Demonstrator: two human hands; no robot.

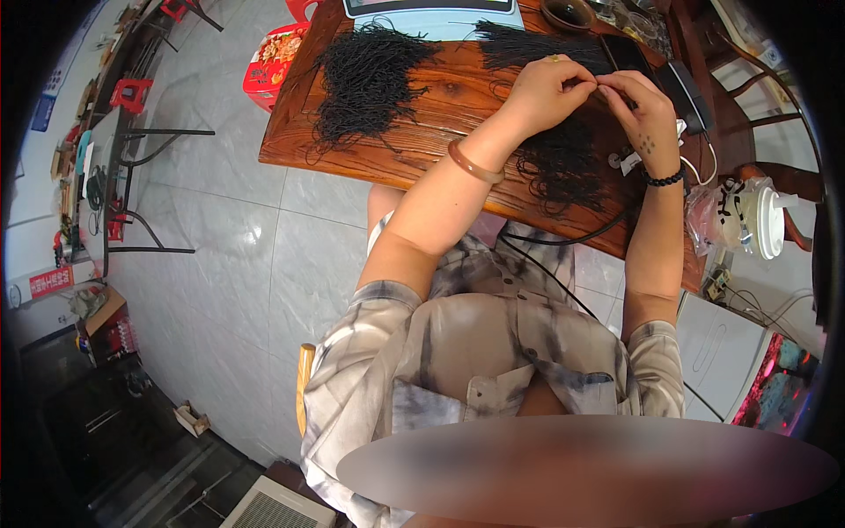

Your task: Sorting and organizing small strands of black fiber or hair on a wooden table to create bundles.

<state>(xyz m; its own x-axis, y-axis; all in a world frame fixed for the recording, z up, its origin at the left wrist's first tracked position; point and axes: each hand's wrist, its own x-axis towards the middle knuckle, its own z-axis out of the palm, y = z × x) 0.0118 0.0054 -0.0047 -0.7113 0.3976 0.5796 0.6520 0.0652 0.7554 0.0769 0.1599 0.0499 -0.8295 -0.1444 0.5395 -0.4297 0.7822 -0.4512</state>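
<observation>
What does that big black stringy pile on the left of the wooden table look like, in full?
The black pile is a loose, tangled heap of many thin, dark strands that look like cord or thread. It lies spread on the brown wooden table, toward its left side, with its far end close to a flat pale blue thing. Stray ends poke out around its edges. Neither the left hand nor the right hand touches it.

Anything pinched in the bare left grip (547, 90) or bare right grip (649, 113) is too small for me to discern.
</observation>
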